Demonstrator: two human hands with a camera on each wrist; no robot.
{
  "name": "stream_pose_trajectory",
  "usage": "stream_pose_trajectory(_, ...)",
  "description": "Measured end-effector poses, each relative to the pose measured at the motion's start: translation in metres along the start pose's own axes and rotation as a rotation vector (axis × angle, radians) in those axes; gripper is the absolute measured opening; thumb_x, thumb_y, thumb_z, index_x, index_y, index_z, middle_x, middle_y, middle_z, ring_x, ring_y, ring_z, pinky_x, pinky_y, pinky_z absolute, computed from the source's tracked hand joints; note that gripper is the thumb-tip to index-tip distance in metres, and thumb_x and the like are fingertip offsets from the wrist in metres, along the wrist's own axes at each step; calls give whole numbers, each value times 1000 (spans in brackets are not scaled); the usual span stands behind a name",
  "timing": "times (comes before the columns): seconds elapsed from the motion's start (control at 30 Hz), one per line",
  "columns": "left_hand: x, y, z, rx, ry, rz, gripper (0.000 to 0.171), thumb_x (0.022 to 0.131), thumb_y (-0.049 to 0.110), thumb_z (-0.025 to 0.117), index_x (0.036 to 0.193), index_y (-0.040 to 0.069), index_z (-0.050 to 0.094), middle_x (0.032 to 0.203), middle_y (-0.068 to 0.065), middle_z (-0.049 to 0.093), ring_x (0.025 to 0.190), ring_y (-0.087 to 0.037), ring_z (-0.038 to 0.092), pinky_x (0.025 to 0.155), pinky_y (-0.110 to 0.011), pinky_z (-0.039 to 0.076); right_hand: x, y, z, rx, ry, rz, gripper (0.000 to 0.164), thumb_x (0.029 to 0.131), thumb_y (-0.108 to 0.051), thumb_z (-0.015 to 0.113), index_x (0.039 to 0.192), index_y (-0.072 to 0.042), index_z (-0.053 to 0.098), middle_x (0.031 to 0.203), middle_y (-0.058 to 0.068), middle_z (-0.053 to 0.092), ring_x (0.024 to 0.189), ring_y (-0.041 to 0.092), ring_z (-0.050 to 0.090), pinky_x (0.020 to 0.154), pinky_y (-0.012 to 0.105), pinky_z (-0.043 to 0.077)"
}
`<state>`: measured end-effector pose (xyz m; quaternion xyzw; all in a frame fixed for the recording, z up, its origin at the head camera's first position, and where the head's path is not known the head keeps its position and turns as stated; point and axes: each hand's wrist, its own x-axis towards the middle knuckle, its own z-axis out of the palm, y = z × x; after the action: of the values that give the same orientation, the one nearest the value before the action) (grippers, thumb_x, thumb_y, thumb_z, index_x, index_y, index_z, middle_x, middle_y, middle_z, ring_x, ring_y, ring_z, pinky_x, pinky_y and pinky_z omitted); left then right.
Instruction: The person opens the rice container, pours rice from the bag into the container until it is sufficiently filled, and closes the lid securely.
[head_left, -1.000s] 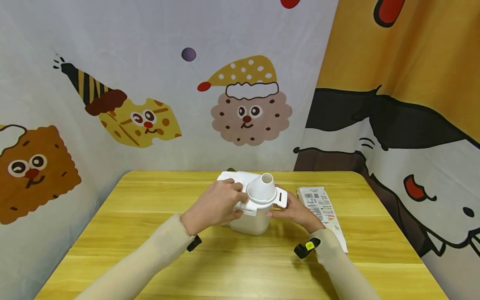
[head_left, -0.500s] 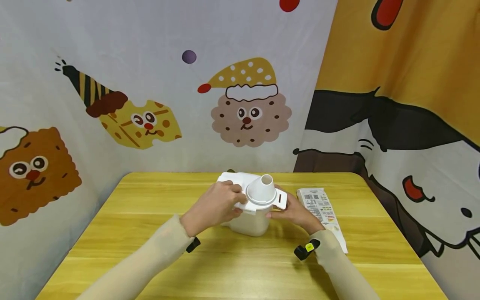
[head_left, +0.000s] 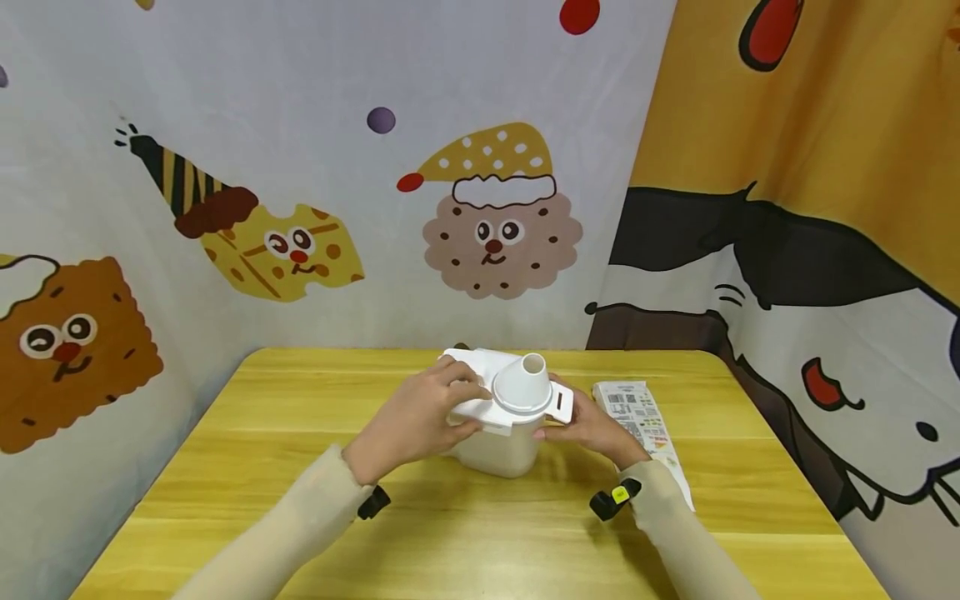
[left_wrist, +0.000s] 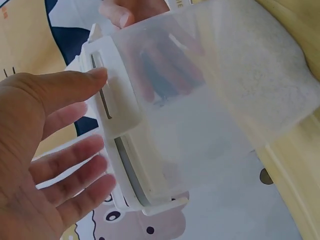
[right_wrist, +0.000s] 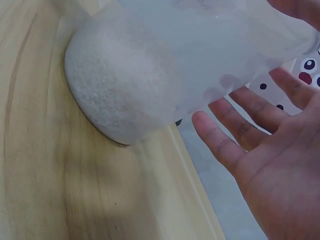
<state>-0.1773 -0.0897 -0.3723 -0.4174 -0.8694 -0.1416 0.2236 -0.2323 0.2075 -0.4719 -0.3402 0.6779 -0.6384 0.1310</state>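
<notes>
A translucent plastic container (head_left: 495,454) stands on the table with a white lid (head_left: 486,363) on top. From the lid rises a white conical spout (head_left: 522,387). White grainy powder (right_wrist: 115,75) shows through the container's lower part. My left hand (head_left: 420,417) is at the lid's left side. In the left wrist view its thumb (left_wrist: 80,85) touches the lid's slotted rim while the other fingers stay loosely extended past the edge. My right hand (head_left: 596,427) holds the container's right side, thumb in front and fingers behind, partly hidden by the container in the head view.
A flat, printed paper-like packet (head_left: 647,417) lies on the wooden table (head_left: 300,400) to the right, beside my right forearm. A cartoon-printed curtain (head_left: 300,125) hangs behind the table. Both wrists carry small black cameras.
My left hand has loosened on the lid, its fingers less curled, and shifted slightly left. The right hand and the container stay in place. The head view has tilted a little upward.
</notes>
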Motion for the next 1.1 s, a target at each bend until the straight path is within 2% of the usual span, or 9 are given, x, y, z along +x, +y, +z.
stream_pose_trajectory(0.13, -2, -2, -1, 8, 29, -28, 43, 78, 26, 90, 116, 16, 74, 114, -2, 65, 109, -21, 56, 92, -34, 57, -1, 0, -2, 14, -13, -2, 81, 86, 1, 78, 156, -2, 36, 142, -7, 58, 129, 8, 57, 107, 27, 50)
stream_pose_trajectory(0.3, -3, -5, -2, 31, -1, -86, 61, 77, 29, 91, 131, 14, 68, 128, -10, 62, 118, -25, 56, 98, -38, 56, -2, -1, -2, 29, -12, 14, 81, 87, 0, 77, 157, -1, 35, 143, -8, 58, 131, 8, 57, 109, 26, 48)
stream_pose_trajectory(0.57, -5, -7, -2, 31, -29, -96, 63, 79, 32, 90, 135, 13, 66, 132, -11, 62, 121, -26, 58, 99, -41, 55, -2, 1, 0, 18, 7, -10, 76, 86, 3, 77, 153, 2, 40, 139, -9, 60, 128, 7, 58, 108, 24, 48)
stream_pose_trajectory(0.83, -3, -15, -3, -64, -61, -112, 62, 79, 22, 90, 134, 13, 65, 137, -11, 59, 127, -27, 56, 102, -43, 55, -5, -1, 10, -67, 87, -12, 79, 83, 1, 81, 151, 0, 41, 134, -10, 61, 120, 6, 59, 101, 22, 51)
stream_pose_trajectory(1.1, -2, -31, -5, -203, -134, -103, 62, 78, 12, 89, 134, 12, 63, 142, -13, 54, 133, -29, 52, 106, -43, 53, -9, -1, 29, -174, 211, -7, 75, 77, -3, 88, 141, -8, 49, 132, -4, 61, 116, 9, 61, 97, 25, 52)
